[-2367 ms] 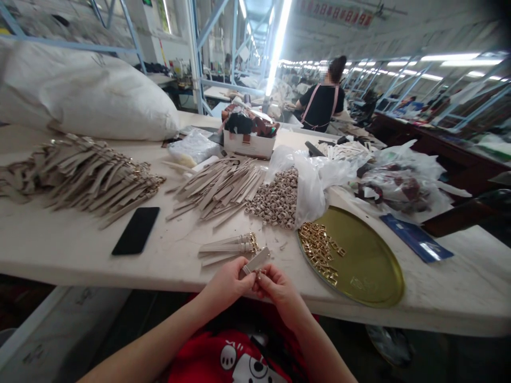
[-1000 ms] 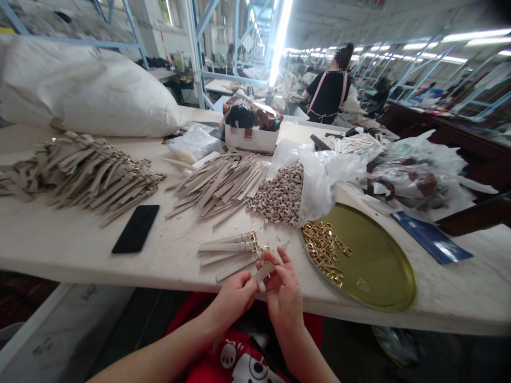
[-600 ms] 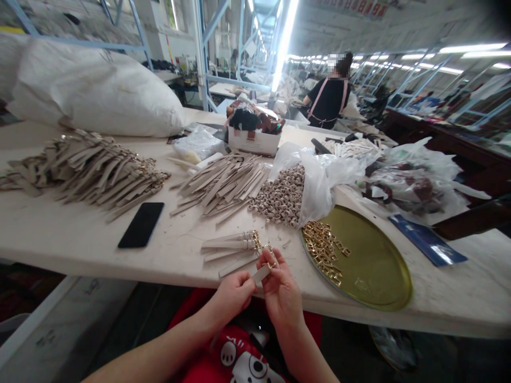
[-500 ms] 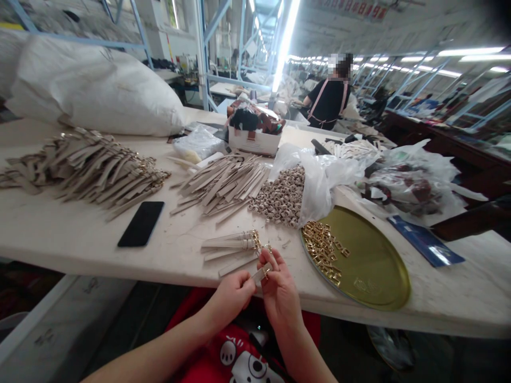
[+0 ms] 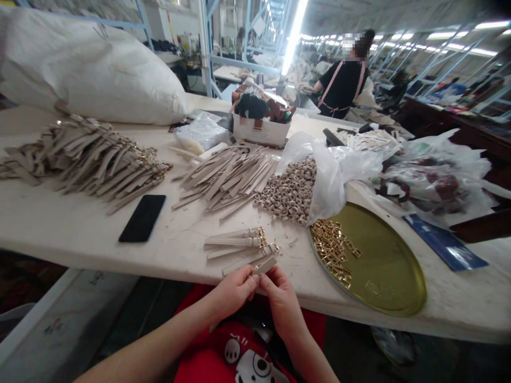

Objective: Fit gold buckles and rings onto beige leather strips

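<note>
Both hands meet at the table's front edge over a beige strap (image 5: 265, 264) with a bit of gold metal at its left end. My left hand (image 5: 238, 287) is closed, its thumb and fingers pinching the strap at that gold end. My right hand (image 5: 279, 290) is closed too, thumb and fingers on the strap from the right. Just beyond them lie several buckled straps (image 5: 235, 242), their gold buckles to the right. Farther back are a heap of loose beige strips (image 5: 229, 178) and a pile of small beige loops (image 5: 289, 191). Gold buckles (image 5: 331, 247) lie on a gold oval tray (image 5: 395, 266).
A black phone (image 5: 142, 218) lies left of the hands, before a big heap of buckled straps (image 5: 96, 159). Behind are a white sack (image 5: 91, 74), a filled white box (image 5: 261, 130) and plastic bags (image 5: 443, 175). A person (image 5: 343, 85) stands in the background.
The strap has been turned: its gold end was at the right, by my right fingers, and is now by my left hand. My right fingers have closed in. The camera view has shifted slightly.
</note>
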The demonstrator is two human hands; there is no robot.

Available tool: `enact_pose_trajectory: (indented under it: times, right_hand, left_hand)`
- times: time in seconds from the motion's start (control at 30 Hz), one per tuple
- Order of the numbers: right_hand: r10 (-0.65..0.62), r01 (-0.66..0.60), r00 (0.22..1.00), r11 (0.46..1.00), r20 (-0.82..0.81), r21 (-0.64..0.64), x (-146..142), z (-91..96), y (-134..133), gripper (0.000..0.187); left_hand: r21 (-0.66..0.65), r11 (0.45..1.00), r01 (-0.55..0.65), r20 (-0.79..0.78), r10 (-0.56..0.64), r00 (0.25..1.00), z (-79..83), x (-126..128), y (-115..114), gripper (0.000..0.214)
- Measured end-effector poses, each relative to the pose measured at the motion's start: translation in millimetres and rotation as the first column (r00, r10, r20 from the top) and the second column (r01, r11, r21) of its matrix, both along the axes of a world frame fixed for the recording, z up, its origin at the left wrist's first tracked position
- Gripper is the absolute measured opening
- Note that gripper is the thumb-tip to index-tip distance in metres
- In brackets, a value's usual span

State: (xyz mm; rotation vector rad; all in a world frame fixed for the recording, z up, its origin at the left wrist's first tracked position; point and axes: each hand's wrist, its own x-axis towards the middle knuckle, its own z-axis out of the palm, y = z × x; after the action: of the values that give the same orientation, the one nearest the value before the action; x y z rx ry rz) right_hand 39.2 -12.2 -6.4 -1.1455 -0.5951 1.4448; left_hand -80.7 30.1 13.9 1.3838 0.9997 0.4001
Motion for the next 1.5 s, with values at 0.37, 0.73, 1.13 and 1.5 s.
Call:
enact_pose_trajectory:
  times: [0.37,0.73,1.13,1.5]
  right_hand:
    - [-0.201,0.037,0.714,0.967,0.670,0.250,18,-4.6,1,0.004]
    - [0.018,-0.166,0.837,0.961,0.547,0.223,31,21.6,-8,0.022]
    - [-0.191,0.007,0.226,0.981,0.955,0.195,158,22.3,41,0.025]
    - [-0.128,0.026,0.076,0.992,0.989,0.127,131,-12.5,122,0.007]
  left_hand:
    - [0.058,0.998,0.000,-0.093,0.005,0.996,-1.2,11,6,0.021]
    - [0.084,0.994,0.071,-0.142,-0.059,0.988,14.9,8,4,0.031]
    - [0.217,0.976,0.022,-0.031,-0.016,0.999,14.3,8,-12,0.031]
    - [0.134,0.991,-0.002,-0.017,0.004,1.000,-4.2,9,-1,0.033]
